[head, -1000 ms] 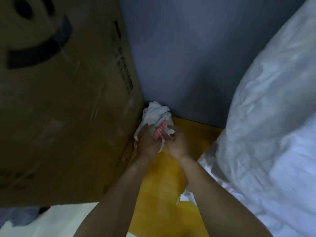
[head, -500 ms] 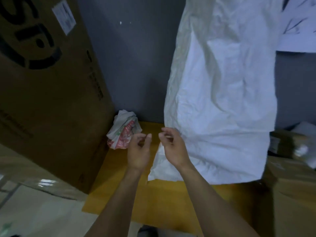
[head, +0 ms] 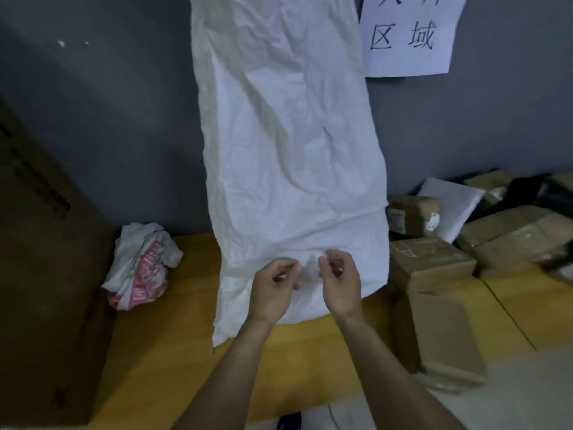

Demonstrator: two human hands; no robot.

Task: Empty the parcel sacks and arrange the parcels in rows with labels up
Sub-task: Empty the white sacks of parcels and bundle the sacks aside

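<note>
Since the white sack (head: 288,135) looks limp and mostly flat, running up the grey wall (head: 124,119) with its lower end on the yellow mat (head: 186,336), I'd guess it's light, soft and a bit slippery. So grab a proper fistful near the bottom seam or corners instead of nipping one layer. Left hand (head: 274,288) and right hand (head: 341,282) sit right in front of its lower fold, fingers curled in, thumbs near fingertips. Honestly can't tell if they've actually caught fabric. Boxed parcels (head: 431,262) are piled just to its right.
</note>
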